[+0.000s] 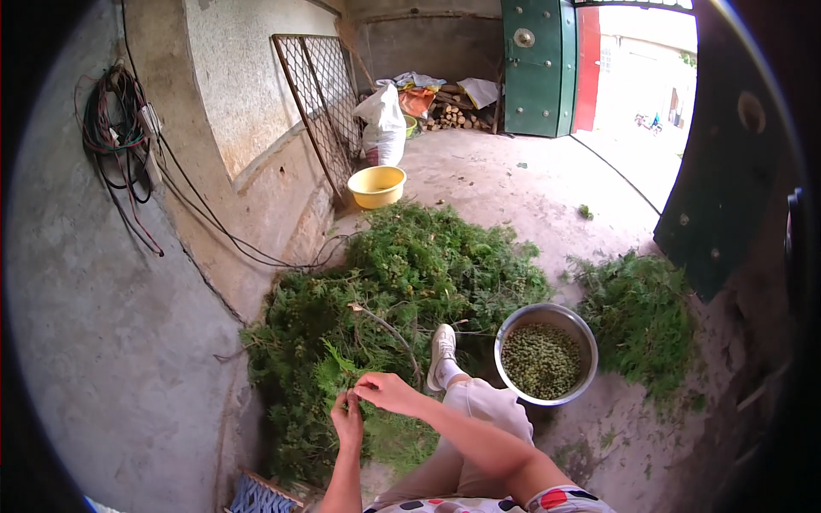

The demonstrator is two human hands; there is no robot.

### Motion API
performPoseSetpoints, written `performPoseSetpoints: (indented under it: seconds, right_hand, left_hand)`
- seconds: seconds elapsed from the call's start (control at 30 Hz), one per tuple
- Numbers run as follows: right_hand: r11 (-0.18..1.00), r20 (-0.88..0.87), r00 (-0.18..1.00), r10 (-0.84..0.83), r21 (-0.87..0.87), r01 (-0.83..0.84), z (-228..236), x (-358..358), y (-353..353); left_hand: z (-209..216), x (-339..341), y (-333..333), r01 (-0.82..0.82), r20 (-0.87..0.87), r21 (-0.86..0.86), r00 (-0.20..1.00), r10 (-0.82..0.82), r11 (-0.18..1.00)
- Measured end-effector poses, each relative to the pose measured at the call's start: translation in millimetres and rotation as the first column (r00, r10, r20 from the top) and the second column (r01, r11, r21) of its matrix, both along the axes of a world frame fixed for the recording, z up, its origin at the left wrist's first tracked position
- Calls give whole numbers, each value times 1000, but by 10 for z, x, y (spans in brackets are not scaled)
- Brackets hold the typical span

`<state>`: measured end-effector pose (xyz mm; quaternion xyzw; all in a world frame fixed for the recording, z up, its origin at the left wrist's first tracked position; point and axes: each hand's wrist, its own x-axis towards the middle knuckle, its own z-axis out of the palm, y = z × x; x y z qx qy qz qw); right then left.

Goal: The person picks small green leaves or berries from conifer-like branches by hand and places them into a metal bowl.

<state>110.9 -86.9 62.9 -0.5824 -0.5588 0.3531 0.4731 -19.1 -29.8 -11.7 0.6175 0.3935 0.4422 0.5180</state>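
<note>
A feathery green conifer sprig (334,366) stands up from my two hands, which meet over the pile of cut branches (436,256). My left hand (347,422) is closed at the sprig's lower end. Reaching across from the right, my right hand (386,392) pinches close beside the left fingertips; what it grips is too small to make out. To the right of my leg stands a round metal basin (589,346), part filled with small pale-green cones or seed pods (540,361).
A smaller heap of greenery (641,316) lies right of the basin. Beyond the pile are a yellow plastic tub (376,198), a white sack (384,128) and stacked firewood (462,111). A metal lattice frame (321,103) leans on the wall. A green door (537,77) stands at the back.
</note>
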Motion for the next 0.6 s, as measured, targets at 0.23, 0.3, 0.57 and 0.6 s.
performPoseSetpoints:
  seconds: [0.23, 0.3, 0.57, 0.6]
  right_hand:
    - [933, 392, 860, -327, 280, 228, -230, -25, 14]
    - [936, 357, 877, -322, 257, 240, -237, -53, 26]
    - [959, 86, 965, -249, 162, 233, -369, -123, 106]
    - [959, 84, 965, -250, 160, 235, -376, -123, 112]
  left_hand:
    - [61, 123, -166, 15, -259, 304, 963, 68, 952]
    - [108, 122, -177, 2, -314, 293, 945, 94, 956]
    - [67, 60, -111, 34, -302, 539, 941, 155, 842]
    - [53, 50, -101, 23, -302, 525, 940, 160, 851]
